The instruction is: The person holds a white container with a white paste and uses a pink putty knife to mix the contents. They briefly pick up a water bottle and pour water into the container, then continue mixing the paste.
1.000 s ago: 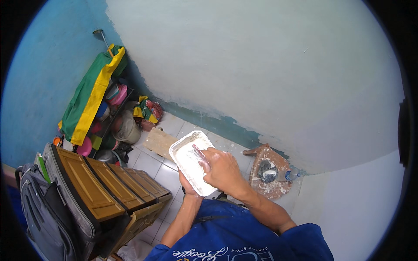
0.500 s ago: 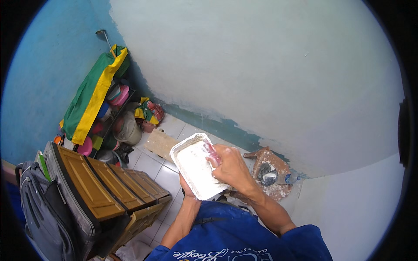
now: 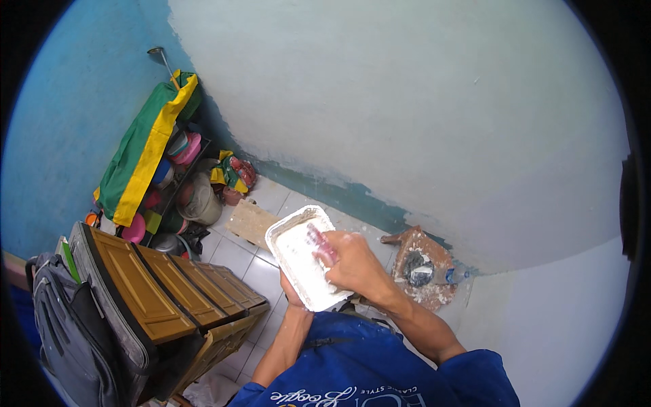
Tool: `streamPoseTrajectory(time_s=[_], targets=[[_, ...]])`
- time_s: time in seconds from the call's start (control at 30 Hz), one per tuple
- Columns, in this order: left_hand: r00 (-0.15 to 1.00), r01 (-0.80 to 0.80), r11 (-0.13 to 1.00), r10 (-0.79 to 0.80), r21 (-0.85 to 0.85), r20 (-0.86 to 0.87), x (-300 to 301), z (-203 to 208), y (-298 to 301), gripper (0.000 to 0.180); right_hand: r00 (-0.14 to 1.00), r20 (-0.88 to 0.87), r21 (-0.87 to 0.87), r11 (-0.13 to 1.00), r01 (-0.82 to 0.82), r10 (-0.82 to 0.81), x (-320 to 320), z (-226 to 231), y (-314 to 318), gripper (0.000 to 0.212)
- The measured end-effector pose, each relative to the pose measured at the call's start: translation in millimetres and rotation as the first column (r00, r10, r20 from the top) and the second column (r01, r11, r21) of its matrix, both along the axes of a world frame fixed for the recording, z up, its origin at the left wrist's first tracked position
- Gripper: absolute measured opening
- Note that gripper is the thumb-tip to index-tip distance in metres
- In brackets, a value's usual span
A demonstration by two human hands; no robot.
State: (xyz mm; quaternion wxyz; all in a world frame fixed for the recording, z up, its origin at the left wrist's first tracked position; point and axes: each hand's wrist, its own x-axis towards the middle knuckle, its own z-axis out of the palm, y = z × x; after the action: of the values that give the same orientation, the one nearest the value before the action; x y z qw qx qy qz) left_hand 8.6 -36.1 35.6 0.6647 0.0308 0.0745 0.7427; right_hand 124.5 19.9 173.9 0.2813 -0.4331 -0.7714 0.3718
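A white rectangular tray (image 3: 272,242), its inside coated with white paste, is held tilted in front of my body. My left hand (image 3: 291,293) grips its lower left side, with the fingers partly hidden beneath it. Over the tray's right half, my right hand (image 3: 349,261) is closed around a small dark-red object (image 3: 323,245) smeared with white. That object's lower end is at the paste, and its exact kind cannot be made out.
A paint-spattered stool (image 3: 444,261) stands right by the partly painted wall (image 3: 420,122). Wooden drawers (image 3: 146,285) and a grey backpack (image 3: 71,325) are at left. Behind are a covered rack (image 3: 146,146), a bucket (image 3: 202,203) and a board (image 3: 249,224).
My right hand has shifted slightly left and deeper over the tray, carrying the dark-red object with it. My left hand and the tray stay nearly in place.
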Motion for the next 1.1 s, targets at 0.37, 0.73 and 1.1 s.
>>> streamPoseTrajectory(time_s=[0.37,0.73,1.1], targets=[[0.998,0.014,1.000,-0.013,0.013,-0.065,-1.4,-5.5,3.6,0.064,0.995,0.052,0.039,0.996,0.081,-0.083,-4.9,3.1,-1.0,0.018],[0.998,-0.007,1.000,0.008,0.015,-0.064,-1.2,-0.8,3.2,0.058,1.000,0.004,-0.025,0.999,0.029,-0.029,-3.5,7.8,2.6,0.016],[0.999,0.043,0.995,-0.041,0.094,-0.021,-2.9,-3.7,4.7,0.061,0.997,0.009,0.055,0.996,0.076,-0.076,-9.5,1.5,1.7,0.020]])
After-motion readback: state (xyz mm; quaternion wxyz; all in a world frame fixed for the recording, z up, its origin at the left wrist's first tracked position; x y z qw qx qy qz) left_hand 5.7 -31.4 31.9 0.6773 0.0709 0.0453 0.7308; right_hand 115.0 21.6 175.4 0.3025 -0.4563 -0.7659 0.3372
